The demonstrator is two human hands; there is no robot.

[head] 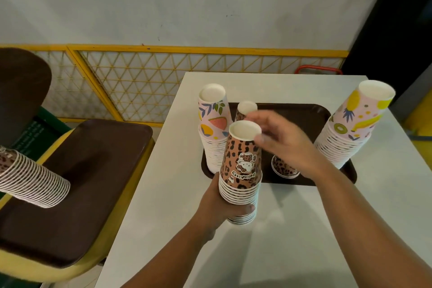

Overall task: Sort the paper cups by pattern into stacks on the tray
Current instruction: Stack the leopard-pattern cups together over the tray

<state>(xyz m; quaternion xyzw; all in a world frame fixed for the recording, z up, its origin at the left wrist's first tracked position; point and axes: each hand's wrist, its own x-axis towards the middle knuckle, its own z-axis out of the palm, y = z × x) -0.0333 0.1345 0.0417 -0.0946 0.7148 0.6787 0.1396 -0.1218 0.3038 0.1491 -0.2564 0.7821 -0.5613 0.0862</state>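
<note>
My left hand (222, 203) grips a stack of upside-down leopard-print cups (240, 170) near its lower rims, held above the table's near side of the dark brown tray (315, 112). My right hand (282, 142) hovers over the tray with its fingers touching the upper edge of the top leopard cup. On the tray stand a fruit-pattern stack (214, 128) at the left, a taller fruit-pattern stack (353, 128) at the right, a leopard stack (245, 110) at the back and a short leopard stack (284, 168) partly hidden under my right hand.
The white table (292, 229) holds the tray. To the left a chair with a brown cushion (77, 182) carries a long stack of cups lying on its side (30, 180). A yellow lattice fence (140, 77) and a white wall stand behind.
</note>
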